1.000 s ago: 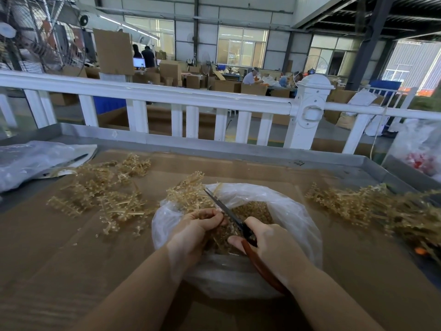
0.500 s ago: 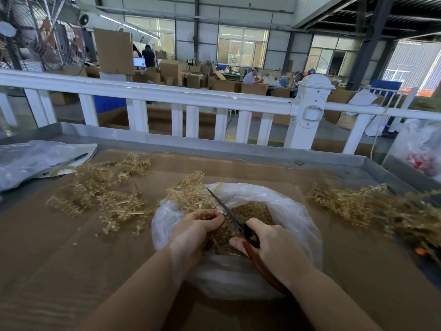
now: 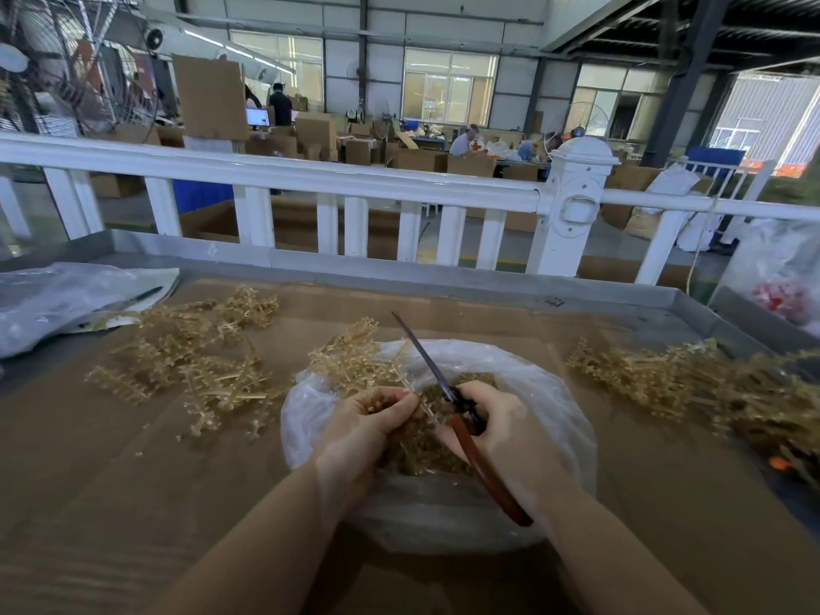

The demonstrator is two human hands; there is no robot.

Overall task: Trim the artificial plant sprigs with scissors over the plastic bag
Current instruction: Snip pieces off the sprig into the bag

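Since a second ago the scissors [image 3: 448, 401] have tipped up: the blades now point toward the far edge of the bench [image 3: 443, 277] at a steeper angle, and their tip stands clear above the rim of the plastic bag [image 3: 554, 410]. My right hand [image 3: 501, 432] is curled round the red-brown handles, which run back along my wrist. My left hand [image 3: 368, 419] has its fingers bent round a sprig [image 3: 355, 361], pinching its stem just beside the blades, over the bag's mouth. I cannot tell whether the blades are parted or closed; they show as one thin line. I judge a cut is just made or about to be, and the trimmings already heaped in the bag indicate the work is well along.

Edges and room: the bag sits at the near middle of the bench. A scatter of sprigs [image 3: 199, 361] lies toward the left, apart from the bag. A denser pile [image 3: 710, 383] lies toward the right edge, also apart. A second plastic sheet [image 3: 57, 304] rests at the far left corner. The raised metal rim and a white railing [image 3: 310, 179] close off the far side. Bare cardboard flanks the bag on both sides, giving my elbows room.
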